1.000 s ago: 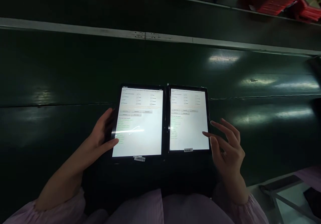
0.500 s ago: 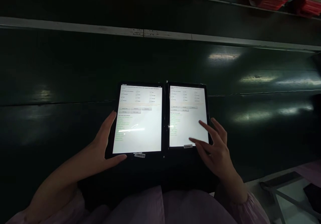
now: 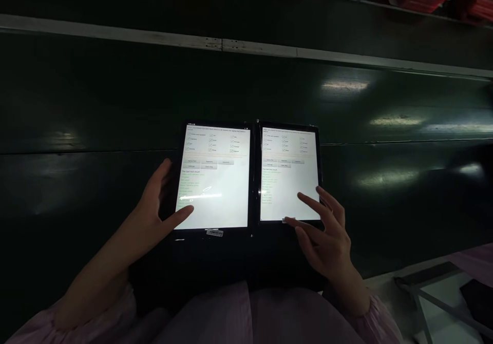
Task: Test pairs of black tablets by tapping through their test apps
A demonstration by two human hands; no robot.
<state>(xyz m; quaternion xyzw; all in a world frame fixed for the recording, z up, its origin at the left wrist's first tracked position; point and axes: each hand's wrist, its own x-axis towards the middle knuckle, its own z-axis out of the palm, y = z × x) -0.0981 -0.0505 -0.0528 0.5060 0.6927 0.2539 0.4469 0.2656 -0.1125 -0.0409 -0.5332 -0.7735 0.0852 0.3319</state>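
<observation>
The left tablet (image 3: pixel 213 177) and right tablet (image 3: pixel 289 172), 2 lit screens of checkbox forms and green text, lie side by side on a dark green surface (image 3: pixel 346 102). The left hand (image 3: pixel 154 205) is open at the left tablet's edge; the right hand (image 3: pixel 323 236) spreads open over the right tablet's lower corner, gripping nothing.

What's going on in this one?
A person in pink sleeves has two black-framed tablets, left and right, showing checklist screens side by side on a glossy dark green bench. The left hand rests against the left tablet's edge, thumb on its screen; the right hand has spread fingers at the right tablet's lower corner.
</observation>
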